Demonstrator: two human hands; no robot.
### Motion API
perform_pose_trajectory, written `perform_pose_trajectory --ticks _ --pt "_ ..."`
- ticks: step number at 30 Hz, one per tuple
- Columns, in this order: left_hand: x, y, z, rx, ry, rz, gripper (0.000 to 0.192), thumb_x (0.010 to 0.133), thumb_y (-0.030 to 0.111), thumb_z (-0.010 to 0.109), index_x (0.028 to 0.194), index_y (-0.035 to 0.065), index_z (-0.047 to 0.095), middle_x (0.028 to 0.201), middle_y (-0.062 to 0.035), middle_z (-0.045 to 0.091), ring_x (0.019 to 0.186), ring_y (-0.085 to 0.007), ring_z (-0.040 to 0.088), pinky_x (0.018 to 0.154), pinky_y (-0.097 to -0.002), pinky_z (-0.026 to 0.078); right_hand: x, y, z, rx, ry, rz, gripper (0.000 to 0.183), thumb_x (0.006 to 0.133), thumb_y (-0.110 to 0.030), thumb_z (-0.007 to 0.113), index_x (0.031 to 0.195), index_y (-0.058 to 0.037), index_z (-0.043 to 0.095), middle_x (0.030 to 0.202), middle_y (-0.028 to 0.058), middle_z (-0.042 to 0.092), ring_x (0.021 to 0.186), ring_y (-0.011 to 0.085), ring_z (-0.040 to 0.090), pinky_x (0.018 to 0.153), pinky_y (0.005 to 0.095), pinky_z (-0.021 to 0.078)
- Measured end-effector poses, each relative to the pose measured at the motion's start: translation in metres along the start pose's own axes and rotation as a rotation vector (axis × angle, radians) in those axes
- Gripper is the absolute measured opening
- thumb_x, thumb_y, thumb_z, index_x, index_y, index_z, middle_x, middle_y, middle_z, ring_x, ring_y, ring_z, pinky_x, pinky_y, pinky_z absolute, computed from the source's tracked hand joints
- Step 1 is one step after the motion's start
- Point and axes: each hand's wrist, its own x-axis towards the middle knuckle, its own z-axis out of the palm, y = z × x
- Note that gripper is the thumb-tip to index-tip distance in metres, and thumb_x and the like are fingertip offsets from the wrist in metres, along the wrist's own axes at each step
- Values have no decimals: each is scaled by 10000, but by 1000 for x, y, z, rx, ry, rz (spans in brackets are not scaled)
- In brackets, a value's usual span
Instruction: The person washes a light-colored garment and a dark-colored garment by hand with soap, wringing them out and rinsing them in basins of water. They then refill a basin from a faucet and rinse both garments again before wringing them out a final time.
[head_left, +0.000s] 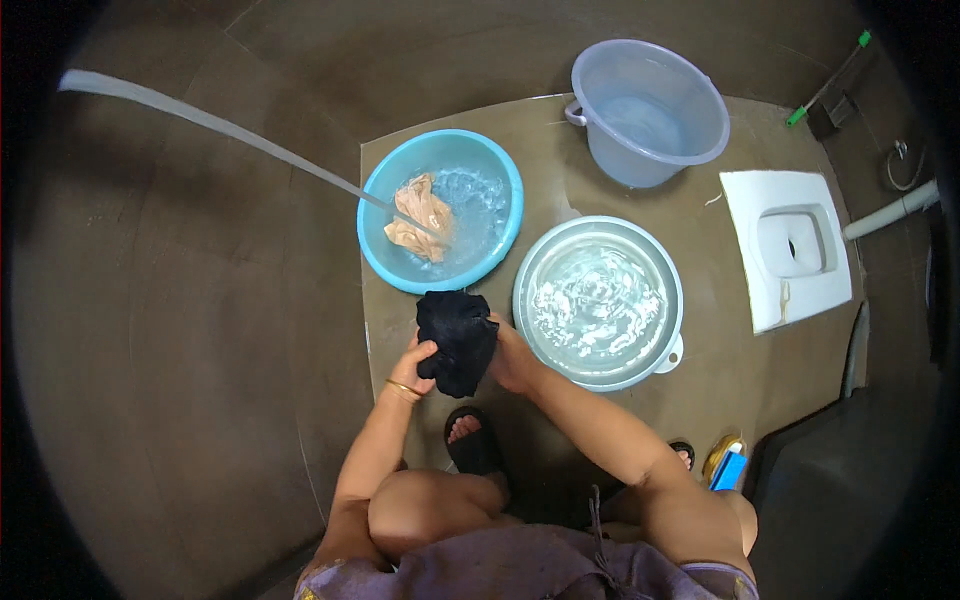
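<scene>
A bunched black cloth (456, 346) is held between my two hands, in front of the near rim of a blue plastic basin (370, 247). My left hand (411, 367) grips its left side, thumb on top. On the opposite side my right hand (510, 356) holds it, with most of its fingers hidden. In the blue basin a wet peach-coloured cloth (420, 217) lies in water. A stream of water (300, 161) pours in from the upper left. To the right of my hands stands a pale grey-blue tub (523, 322) filled with rippling clear water.
A translucent lavender bucket (626, 161) with some water stands at the back. On the right, a white squat toilet (739, 247) is set in the tiled floor (705, 352). A green-handled brush (829, 81) leans by the wall. A blue object (727, 471) lies near my right foot.
</scene>
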Motion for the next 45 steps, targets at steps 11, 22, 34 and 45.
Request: perform_pose_trajectory --ticks 11,22,34,45 --pt "-19 -45 -21 -101 -69 -247 520 809 310 617 1235 72 434 1210 -139 495 1120 -275 476 890 -439 443 5 6 14 -793 321 -85 521 822 -373 528 1252 -98 428 1204 113 483 1132 224 441 957 391 315" --pt "2 -34 61 -789 -559 -562 593 850 436 442 1307 84 304 897 -72 437 789 -198 456 544 -326 441 2 -65 12 -184 -147 215 744 700 -440 704 1304 -151 382 1204 38 461 1106 197 450 910 307 373" --pt "-26 -44 55 488 107 -410 553 718 132 711 1202 45 458 1141 -67 511 1037 -182 494 859 -339 433 5 -29 35 -1411 4 -112 266 605 -249 672 754 -48 584 800 145 520 769 340 538 687 390 430" --pt "16 -62 -2 1106 117 40 705 653 105 749 1244 19 374 1177 -105 486 1097 -197 467 889 -332 412 18 15 -17 -1389 265 -279 415 585 -250 695 921 -53 550 1013 168 486 963 351 491 839 411 401"
